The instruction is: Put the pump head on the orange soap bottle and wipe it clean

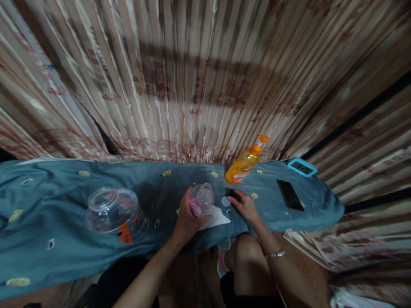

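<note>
Over the cloth (272, 217), left hand (187, 214) clasps clear bottle (206, 196) — right hand (247, 206) pinches black object (230, 192).

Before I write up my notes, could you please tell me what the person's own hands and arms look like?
The left hand and right hand are bare, with no gloves or sleeves in sight. A shiny silver bracelet circles the right wrist; none shows on the left. Any rings are too small to tell.
</note>
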